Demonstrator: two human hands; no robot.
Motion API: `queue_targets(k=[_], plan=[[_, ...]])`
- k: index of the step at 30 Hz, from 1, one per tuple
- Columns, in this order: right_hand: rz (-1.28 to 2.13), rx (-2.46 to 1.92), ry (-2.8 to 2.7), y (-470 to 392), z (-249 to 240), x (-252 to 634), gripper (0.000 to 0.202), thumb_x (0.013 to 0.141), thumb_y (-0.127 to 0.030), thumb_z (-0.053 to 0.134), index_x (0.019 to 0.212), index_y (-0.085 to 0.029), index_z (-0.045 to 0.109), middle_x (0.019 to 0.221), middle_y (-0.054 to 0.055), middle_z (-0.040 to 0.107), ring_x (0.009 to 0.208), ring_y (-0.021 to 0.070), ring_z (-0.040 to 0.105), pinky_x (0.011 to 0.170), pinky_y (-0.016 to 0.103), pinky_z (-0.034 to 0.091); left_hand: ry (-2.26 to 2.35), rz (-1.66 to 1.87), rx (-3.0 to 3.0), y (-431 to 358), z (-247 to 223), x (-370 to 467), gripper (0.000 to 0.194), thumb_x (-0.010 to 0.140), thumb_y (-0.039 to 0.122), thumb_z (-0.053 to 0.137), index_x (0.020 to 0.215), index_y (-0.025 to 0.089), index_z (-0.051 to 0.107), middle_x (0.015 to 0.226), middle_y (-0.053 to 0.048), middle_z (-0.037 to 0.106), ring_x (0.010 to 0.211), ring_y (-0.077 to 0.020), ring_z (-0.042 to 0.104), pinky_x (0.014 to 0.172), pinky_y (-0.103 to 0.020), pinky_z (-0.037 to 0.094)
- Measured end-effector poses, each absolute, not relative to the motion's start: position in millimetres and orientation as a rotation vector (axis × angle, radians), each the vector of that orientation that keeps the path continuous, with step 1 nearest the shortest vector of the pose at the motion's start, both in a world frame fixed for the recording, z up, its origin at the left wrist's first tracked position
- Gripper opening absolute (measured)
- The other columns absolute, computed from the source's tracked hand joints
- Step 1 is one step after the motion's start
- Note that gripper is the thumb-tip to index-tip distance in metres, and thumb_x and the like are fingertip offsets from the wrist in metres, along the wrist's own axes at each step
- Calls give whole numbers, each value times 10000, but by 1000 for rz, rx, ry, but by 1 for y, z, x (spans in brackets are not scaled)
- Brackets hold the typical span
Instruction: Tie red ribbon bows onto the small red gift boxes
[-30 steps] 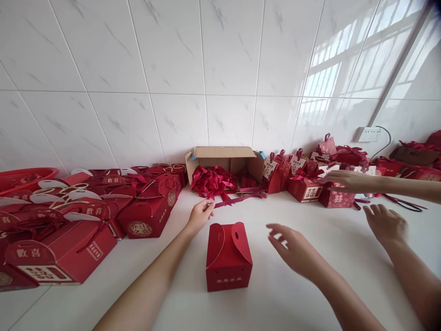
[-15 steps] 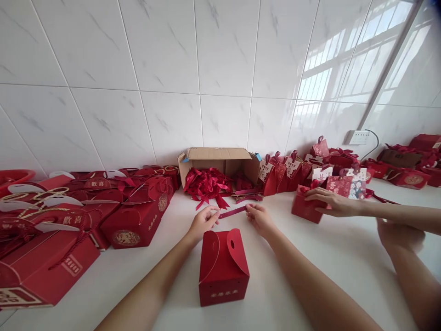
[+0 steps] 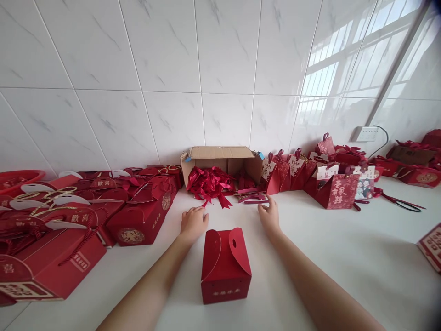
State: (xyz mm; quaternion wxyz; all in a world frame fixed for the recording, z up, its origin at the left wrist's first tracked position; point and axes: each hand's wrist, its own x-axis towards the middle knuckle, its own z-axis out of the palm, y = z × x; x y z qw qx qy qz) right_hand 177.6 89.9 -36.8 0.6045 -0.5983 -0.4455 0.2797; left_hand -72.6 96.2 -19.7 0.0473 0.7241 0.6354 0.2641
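Observation:
In front of me stands a red folded gift box (image 3: 226, 262) with curved top flaps, a hole in one flap and light lettering on its front. My left hand (image 3: 194, 222) rests on the table beyond the box's left side, fingers loosely bent, fingertips close to the tail of a red ribbon bow. Past the box's right side, my right hand (image 3: 269, 216) reaches towards flat dark-red ribbon strips (image 3: 251, 196), thumb and forefinger apart. Nothing shows in either hand. A pile of red ribbon bows (image 3: 210, 184) spills from an open cardboard box (image 3: 220, 152).
Many red gift boxes (image 3: 136, 225) with cord handles crowd the left. Smaller red boxes with tags (image 3: 342, 193) line the right, near scissors (image 3: 403, 202). A white power strip (image 3: 365, 134) hangs on the tiled wall. Another red box (image 3: 432, 246) shows at the right edge.
Both hands have let go of the ribbon strip stretched between them; a strip lies by the others. My hands are farther apart. The other person's hands and the small red box they held are gone from view.

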Motion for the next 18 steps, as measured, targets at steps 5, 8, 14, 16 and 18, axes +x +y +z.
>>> queue_targets(k=[5,8,14,16,18], plan=[[657,-1418,-1057,85,-31,178,533,709,-237,455,1239,-179,459,1279,141,390,912,208,603,688,281,503,1978,636,2297,82,-7,-67,190,780,201,466,835,231,645,882,-82,670,951,-256,558,875,-364,355],[680,-1430,-1054,76,-32,177,504,691,-237,456,1189,-163,488,1265,149,397,906,213,598,677,286,501,2013,590,2308,66,1,-67,205,785,193,443,896,220,613,874,-100,640,937,-268,551,836,-361,372],[735,-1405,-991,54,-24,171,455,671,-258,483,1114,-163,522,1259,151,404,933,230,585,676,297,496,2028,548,2329,-2,12,-89,153,774,194,445,878,204,558,840,-95,599,909,-271,551,793,-360,413],[743,-1359,-962,44,-12,170,447,685,-272,490,1120,-167,509,1242,140,434,952,231,578,705,305,496,2038,545,2324,-41,10,-107,132,771,233,473,865,204,561,861,-95,602,865,-266,567,767,-363,441],[742,-1284,-943,25,6,171,437,722,-302,492,1141,-178,483,1215,114,479,970,219,569,747,307,495,1991,618,2350,-84,2,-128,152,778,264,488,896,223,575,880,-80,620,855,-254,588,772,-367,470]])
